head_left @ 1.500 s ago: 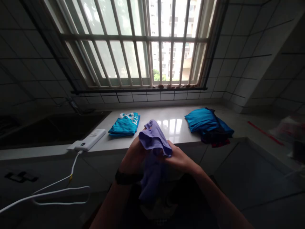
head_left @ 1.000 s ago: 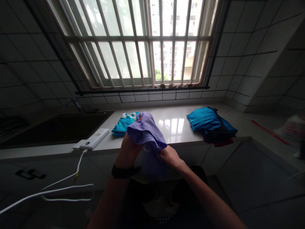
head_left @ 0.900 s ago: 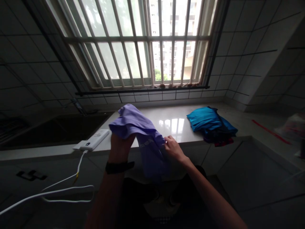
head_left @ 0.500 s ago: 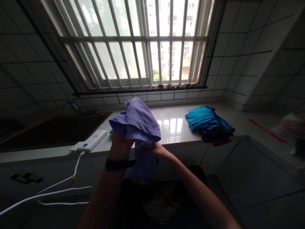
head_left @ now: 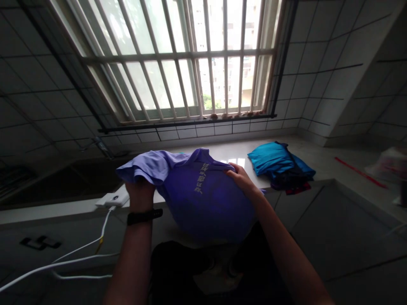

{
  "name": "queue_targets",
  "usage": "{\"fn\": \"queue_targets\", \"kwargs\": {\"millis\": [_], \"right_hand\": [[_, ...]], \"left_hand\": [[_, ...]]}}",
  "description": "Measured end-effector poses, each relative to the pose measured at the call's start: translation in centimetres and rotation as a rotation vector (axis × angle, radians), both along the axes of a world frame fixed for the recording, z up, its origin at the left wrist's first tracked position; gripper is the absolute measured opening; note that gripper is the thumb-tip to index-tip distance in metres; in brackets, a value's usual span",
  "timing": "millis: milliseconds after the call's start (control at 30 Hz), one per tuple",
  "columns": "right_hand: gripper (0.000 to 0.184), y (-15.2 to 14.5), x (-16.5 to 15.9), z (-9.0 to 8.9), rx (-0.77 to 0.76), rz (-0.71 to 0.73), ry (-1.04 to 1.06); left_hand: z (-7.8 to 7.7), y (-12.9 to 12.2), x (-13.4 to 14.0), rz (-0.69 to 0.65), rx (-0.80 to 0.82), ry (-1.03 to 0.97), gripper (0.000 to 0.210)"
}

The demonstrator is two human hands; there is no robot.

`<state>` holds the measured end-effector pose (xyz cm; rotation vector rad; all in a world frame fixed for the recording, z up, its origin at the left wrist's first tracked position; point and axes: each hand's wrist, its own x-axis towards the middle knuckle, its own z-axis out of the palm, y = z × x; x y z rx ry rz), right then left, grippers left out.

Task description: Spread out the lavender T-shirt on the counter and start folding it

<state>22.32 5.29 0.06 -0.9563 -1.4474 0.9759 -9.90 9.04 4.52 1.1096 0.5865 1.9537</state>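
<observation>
Lilac lettered T-shirt (head_left: 211, 203) held opened out

Shirt is held over the front edge of the countertop (head_left: 227, 149). Its upper edge is pinched by the right hand (head_left: 244, 181); the left hand's (head_left: 140, 195) fingers are covered by cloth, grip cannot be told. Light, limp handling is expected; shoulders judged best held. Versus half a second earlier, hands are set wider, bunched cloth opened, lettering exposed

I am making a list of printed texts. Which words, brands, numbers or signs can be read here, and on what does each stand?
Purple shirt: a slanting row of pale characters, too blurred to read.
White device: any marking is too small to read.
Nothing can be quoted; I see no other text.
</observation>
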Motion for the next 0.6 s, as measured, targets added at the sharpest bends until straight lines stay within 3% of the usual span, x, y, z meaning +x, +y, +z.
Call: {"fn": "queue_targets", "kwargs": {"millis": [100, 167, 200, 267, 333, 400, 433, 500, 600], "right_hand": [[0.015, 0.2, 1.1, 0.5, 0.175, -0.209, -0.199], [0.014, 0.2, 1.3, 0.4, 0.233, -0.278, -0.200], [0.016, 0.2, 1.2, 0.4, 0.246, -0.276, -0.172], [0.019, 0.2, 0.6, 0.2, 0.262, -0.219, -0.112], [0.020, 0.3, -0.6, 0.1, 0.279, -0.162, -0.081], [0.018, 0.4, -1.6, 0.2, 0.312, -0.154, -0.092], [0.016, 0.4, -1.8, 0.3, 0.333, -0.167, -0.111], [0.014, 0.3, -1.6, 0.7, 0.373, -0.214, -0.172], [0.007, 0.0, 0.7, 1.5, 0.400, -0.286, -0.310]], "left_hand": [[-1.3, 1.0, -0.1, -0.009, -0.070, -0.184, 0.038], [-2.1, 1.0, 0.4, 0.053, -0.094, -0.201, 0.048], [-2.5, 0.7, 1.1, 0.084, -0.082, -0.099, 0.051], [-3.5, -0.5, 3.3, 0.107, -0.007, 0.296, 0.059], [-4.7, -2.0, 6.3, 0.001, 0.070, 0.812, 0.084], [-5.9, -3.3, 9.2, -0.080, 0.156, 1.132, 0.093], [-6.2, -3.7, 10.2, -0.085, 0.169, 1.211, 0.080], [-6.4, -4.2, 11.0, 0.029, 0.132, 1.239, 0.045], [-4.7, -4.6, 9.4, 0.259, -0.004, 1.119, 0.022]]}}
